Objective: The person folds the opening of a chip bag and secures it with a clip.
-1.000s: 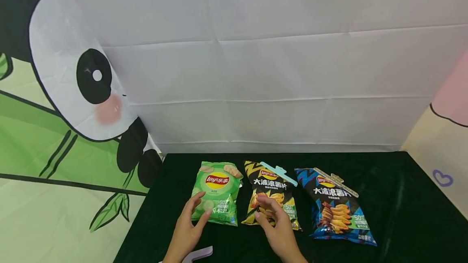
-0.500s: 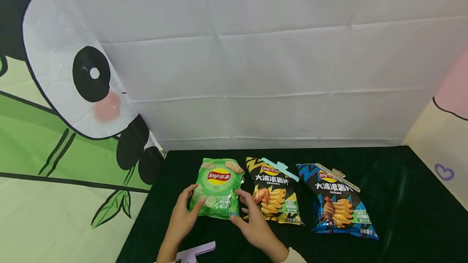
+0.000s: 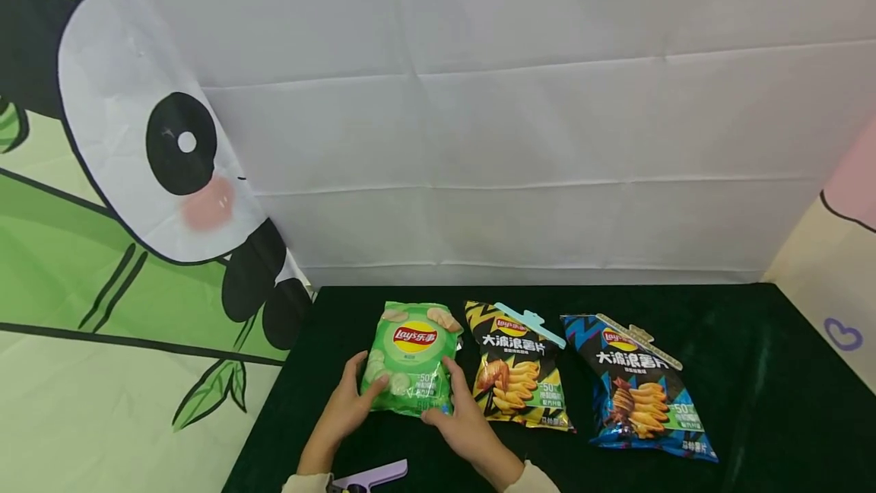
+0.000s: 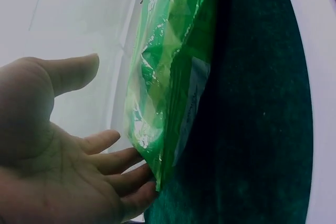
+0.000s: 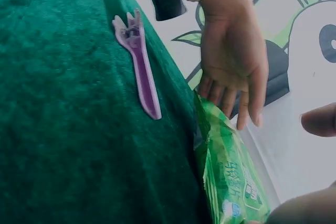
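Observation:
A green bag of potato chips [image 3: 413, 360] lies face up on the dark cloth, between both hands. My left hand [image 3: 347, 406] is at its left side, fingers extended and thumb spread; in the left wrist view the fingertips touch the edge of the bag [image 4: 163, 85]. On the opposite side is my right hand [image 3: 465, 426], fingers along the right edge and thumb near the lower corner. Only part of that hand [image 5: 307, 208] shows in the right wrist view. A purple bag clip [image 3: 375, 475] lies in front of the bag, partly cut off by the frame's lower edge.
To the right lie a black-and-yellow chip bag [image 3: 516, 383] with a light blue clip [image 3: 530, 322] across its top, and a blue-and-black chip bag [image 3: 646, 394] with a golden clip [image 3: 639, 339]. The cloth-covered table [image 3: 753, 402] ends at a white backdrop [image 3: 520, 135].
My right hand has moved left from over the black-and-yellow bag to the green bag's right edge. The left hand stays by its left side. The view has shifted slightly.

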The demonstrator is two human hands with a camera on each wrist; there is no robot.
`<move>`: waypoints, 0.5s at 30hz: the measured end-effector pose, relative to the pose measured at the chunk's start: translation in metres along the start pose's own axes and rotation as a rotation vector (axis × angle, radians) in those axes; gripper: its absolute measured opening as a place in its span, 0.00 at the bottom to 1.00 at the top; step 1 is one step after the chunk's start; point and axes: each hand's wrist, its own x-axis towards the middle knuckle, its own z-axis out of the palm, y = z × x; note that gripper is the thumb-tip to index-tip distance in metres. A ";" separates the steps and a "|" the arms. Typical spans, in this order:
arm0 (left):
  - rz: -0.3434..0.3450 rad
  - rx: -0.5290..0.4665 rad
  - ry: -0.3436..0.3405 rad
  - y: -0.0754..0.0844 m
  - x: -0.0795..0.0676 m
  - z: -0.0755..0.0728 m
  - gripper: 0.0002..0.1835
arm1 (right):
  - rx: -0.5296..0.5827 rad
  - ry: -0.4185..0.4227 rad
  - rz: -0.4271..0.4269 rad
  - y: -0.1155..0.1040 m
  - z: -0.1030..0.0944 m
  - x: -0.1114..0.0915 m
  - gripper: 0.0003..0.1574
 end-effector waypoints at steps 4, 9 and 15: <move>-0.027 0.001 -0.027 -0.004 0.002 0.002 0.44 | 0.072 -0.019 0.040 0.000 -0.002 0.003 0.59; -0.051 0.034 -0.045 -0.004 0.004 0.004 0.47 | 0.167 0.000 0.097 -0.004 -0.004 0.010 0.60; -0.024 0.024 -0.027 -0.001 0.000 0.004 0.45 | 0.227 0.046 0.155 -0.009 -0.006 0.018 0.62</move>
